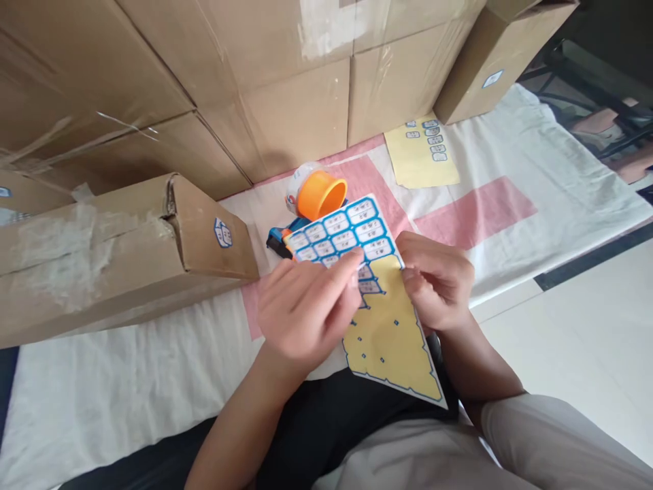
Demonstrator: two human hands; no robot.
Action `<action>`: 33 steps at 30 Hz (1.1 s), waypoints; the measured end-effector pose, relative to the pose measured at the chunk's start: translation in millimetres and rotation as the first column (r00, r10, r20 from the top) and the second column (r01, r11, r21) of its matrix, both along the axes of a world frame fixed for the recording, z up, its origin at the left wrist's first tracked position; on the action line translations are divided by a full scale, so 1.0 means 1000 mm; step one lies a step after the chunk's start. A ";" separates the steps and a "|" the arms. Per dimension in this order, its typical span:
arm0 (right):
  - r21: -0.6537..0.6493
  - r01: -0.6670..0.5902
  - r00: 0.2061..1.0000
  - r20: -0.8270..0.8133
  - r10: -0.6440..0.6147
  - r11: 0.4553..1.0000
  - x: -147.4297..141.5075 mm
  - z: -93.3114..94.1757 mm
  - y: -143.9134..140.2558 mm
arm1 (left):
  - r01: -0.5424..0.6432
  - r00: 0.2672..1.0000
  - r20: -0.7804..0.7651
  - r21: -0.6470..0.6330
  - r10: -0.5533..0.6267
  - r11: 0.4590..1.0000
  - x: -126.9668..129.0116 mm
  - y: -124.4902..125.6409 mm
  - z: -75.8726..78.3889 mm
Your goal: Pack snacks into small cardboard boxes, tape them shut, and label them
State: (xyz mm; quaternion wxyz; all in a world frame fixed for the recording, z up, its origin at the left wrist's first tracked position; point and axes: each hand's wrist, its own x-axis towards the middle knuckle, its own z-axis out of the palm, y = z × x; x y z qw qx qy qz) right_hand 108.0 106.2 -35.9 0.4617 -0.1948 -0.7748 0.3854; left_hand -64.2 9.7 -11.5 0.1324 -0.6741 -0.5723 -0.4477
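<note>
A sheet of white-and-blue label stickers point(392, 320) is held tilted over my lap. Labels with printed marks fill its upper part, while the lower part is bare yellow backing. At the sheet's right edge, my right hand point(439, 279) pinches it between thumb and curled fingers. My left hand point(311, 306) lies across the sheet's left side, with thumb and forefinger drawn together by the lowest labels. Whatever may be between those fingertips is too small to make out. Just beyond the sheet stands an orange tape ring point(321, 196), with a clear roll beside it.
Stacked cardboard boxes point(300, 102) form a wall behind. A labelled carton point(214, 238) lies at left, another carton point(479, 75) stands at right. A yellow sticker sheet point(423, 160) rests on the pink-and-white cloth point(515, 258). A blue-and-black tool point(280, 238) is partly hidden.
</note>
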 end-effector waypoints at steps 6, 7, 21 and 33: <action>-0.427 0.345 0.920 -0.021 -0.391 0.836 0.007 0.006 0.000 | 0.086 0.847 0.530 -0.073 -0.034 0.994 -0.001 -0.005 0.004; -0.447 0.370 0.902 -0.038 -0.430 0.815 0.008 0.008 0.002 | 0.099 0.836 0.546 -0.050 -0.056 0.994 -0.003 -0.006 0.007; -0.228 0.594 0.801 0.252 -0.543 0.771 0.016 0.000 0.017 | -0.382 0.721 0.540 -0.213 0.434 0.899 -0.073 -0.056 0.091; -0.009 -0.042 0.987 0.158 0.043 0.999 -0.006 0.042 -0.001 | -0.146 0.902 0.244 -0.602 0.355 0.785 -0.041 -0.051 0.072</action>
